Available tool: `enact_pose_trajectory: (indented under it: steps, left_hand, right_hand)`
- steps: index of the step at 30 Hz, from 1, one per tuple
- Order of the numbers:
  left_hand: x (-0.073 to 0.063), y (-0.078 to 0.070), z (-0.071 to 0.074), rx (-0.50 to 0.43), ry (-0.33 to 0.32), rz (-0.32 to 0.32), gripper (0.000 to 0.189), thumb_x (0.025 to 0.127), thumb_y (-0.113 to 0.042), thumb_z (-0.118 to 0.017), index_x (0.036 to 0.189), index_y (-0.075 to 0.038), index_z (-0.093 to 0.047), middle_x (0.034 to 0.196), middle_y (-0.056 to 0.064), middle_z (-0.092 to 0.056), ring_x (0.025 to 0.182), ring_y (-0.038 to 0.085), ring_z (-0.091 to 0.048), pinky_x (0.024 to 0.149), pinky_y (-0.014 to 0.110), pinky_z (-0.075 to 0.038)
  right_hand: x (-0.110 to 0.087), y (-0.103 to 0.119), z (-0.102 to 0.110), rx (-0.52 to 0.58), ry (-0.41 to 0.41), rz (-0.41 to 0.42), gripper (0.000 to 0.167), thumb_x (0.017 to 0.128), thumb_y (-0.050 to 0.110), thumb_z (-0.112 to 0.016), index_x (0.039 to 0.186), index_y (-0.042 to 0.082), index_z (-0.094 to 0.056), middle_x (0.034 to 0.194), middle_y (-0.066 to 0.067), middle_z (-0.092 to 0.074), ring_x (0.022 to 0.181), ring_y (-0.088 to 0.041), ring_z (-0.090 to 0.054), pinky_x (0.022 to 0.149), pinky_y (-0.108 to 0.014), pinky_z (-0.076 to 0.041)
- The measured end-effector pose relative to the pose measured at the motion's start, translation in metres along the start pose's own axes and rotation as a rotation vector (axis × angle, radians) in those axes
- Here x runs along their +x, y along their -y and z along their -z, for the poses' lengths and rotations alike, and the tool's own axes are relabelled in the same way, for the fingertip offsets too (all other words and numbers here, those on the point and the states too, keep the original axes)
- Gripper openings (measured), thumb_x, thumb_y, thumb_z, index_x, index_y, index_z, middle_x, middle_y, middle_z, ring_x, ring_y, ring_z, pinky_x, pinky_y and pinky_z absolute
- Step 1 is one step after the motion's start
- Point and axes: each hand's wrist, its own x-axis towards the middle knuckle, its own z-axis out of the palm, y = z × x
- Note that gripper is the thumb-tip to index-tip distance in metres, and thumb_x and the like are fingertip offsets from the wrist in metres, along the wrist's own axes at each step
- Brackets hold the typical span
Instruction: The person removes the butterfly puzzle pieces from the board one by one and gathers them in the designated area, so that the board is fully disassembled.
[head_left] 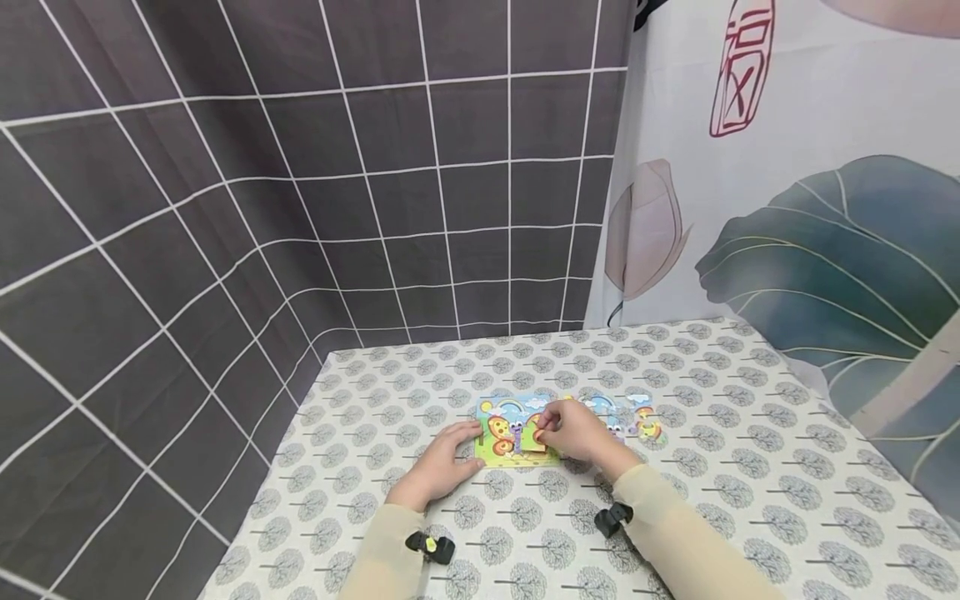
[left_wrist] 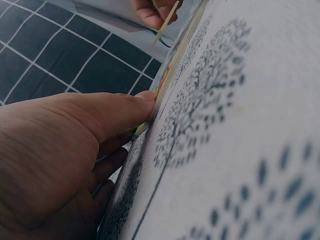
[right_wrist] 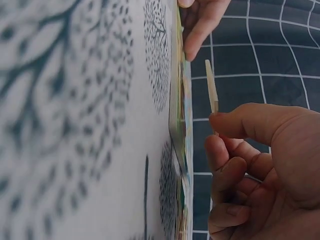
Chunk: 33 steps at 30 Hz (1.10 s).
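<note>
A butterfly puzzle board (head_left: 495, 457), with a rainbow, a sun and green ground, lies flat on the table. My left hand (head_left: 442, 465) rests at its left side, fingers fairly straight, the thumb (left_wrist: 132, 107) touching the board's edge. Over the right half of the board, my right hand (head_left: 577, 429) pinches a thin flat puzzle piece (right_wrist: 212, 87) between thumb and forefinger. This piece is raised above the board and seen edge-on in the right wrist view. Part of the butterfly's right wing is hidden by the right hand.
Right of the board lies a similar picture with a rainbow (head_left: 600, 403), partly behind the right hand. A colourful wing-like part (head_left: 647, 425) is at its right end. The tree-patterned tablecloth (head_left: 555, 546) spreads around them, with a dark grid curtain (head_left: 465, 200) behind.
</note>
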Motion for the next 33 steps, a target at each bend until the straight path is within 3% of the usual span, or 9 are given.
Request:
enact_pose_trajectory:
  steps: [18,27,33]
  left_hand:
    - [0.001,0.002,-0.002,0.003,0.003,0.010,0.059,0.095,-0.027,-0.076,0.150,-0.015,-0.058,0.161,-0.001,-0.047,0.152,0.028,-0.036,0.126,0.056,-0.026]
    - [0.000,0.001,-0.003,-0.009,0.006,0.035,0.059,0.095,-0.027,-0.076,0.150,-0.016,-0.057,0.162,-0.003,-0.046,0.152,0.028,-0.035,0.126,0.056,-0.025]
    - [0.000,0.001,-0.002,-0.014,0.003,0.030,0.059,0.095,-0.027,-0.076,0.150,-0.015,-0.058,0.162,-0.003,-0.046,0.152,0.028,-0.035,0.126,0.057,-0.025]
  right_hand:
    - [-0.024,-0.020,0.028,0.021,0.008,-0.019,0.015,0.083,0.011,-0.085,0.086,0.015,-0.071,0.081,0.002,-0.065,0.073,-0.017,-0.059,0.069,-0.032,-0.053]
    - [-0.036,-0.040,0.044,0.023,0.046,-0.044,0.016,0.082,0.012,-0.086,0.086,0.014,-0.071,0.081,0.001,-0.066,0.074,-0.018,-0.060,0.069,-0.030,-0.053]
    - [-0.042,-0.043,0.047,0.037,0.082,-0.040,0.015,0.083,0.009,-0.086,0.088,0.011,-0.071,0.078,-0.001,-0.066,0.072,-0.018,-0.061,0.067,-0.031,-0.053]
